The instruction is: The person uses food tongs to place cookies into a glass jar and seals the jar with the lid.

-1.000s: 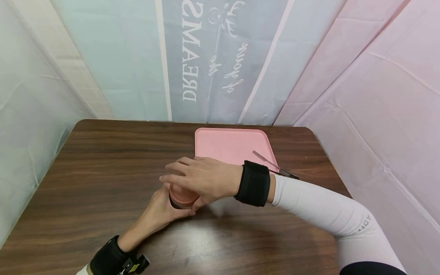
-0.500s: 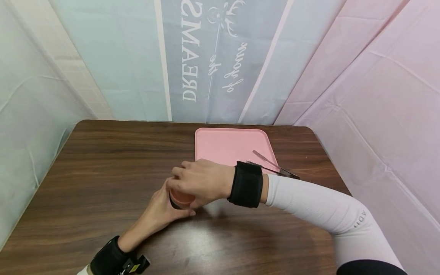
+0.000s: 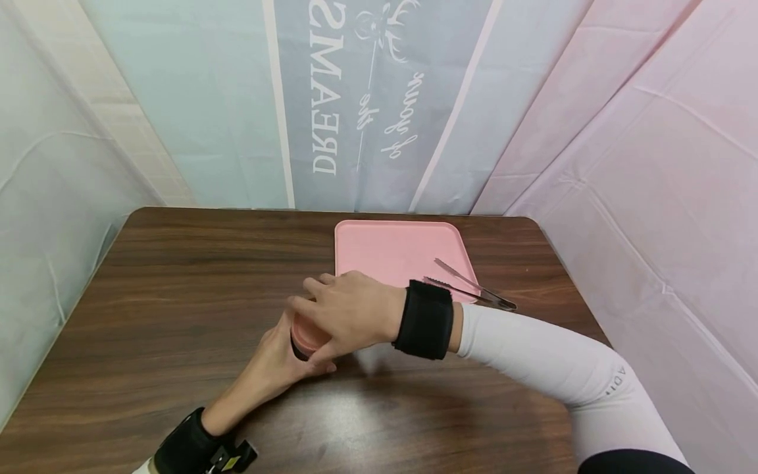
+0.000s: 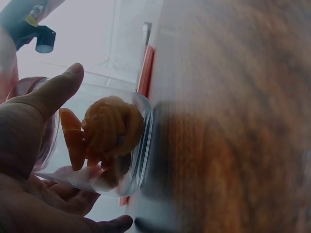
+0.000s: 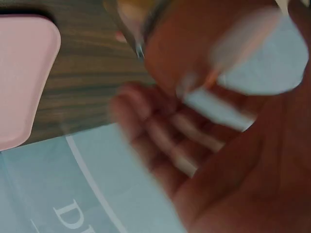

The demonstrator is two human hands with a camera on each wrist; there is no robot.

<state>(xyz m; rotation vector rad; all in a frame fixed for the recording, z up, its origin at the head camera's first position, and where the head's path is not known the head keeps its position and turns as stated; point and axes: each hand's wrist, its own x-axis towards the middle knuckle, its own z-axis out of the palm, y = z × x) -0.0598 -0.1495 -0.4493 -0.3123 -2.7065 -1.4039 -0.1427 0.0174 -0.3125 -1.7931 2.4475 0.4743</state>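
Note:
A clear jar [image 4: 140, 165] stands upright on the table, with orange, wedge-like pieces [image 4: 109, 127] inside. My left hand [image 3: 274, 359] grips the jar's side, thumb on the near side and fingers round the other. On top is a reddish-brown lid [image 3: 308, 336], also large and blurred in the right wrist view. Over it my right hand [image 3: 355, 311] holds the lid between thumb and fingers, covering much of it from above.
Behind the hands lies a pink tray [image 3: 397, 247]. Metal tongs [image 3: 490, 296] rest across its right corner, their handle end over the wooden table [image 3: 207, 283]. Printed cloth [image 3: 231, 131] hangs along the table's far edge.
My right hand's fingers, spread over the lid a second ago, have curled in and shifted round its rim. The left hand and jar have stayed in place.

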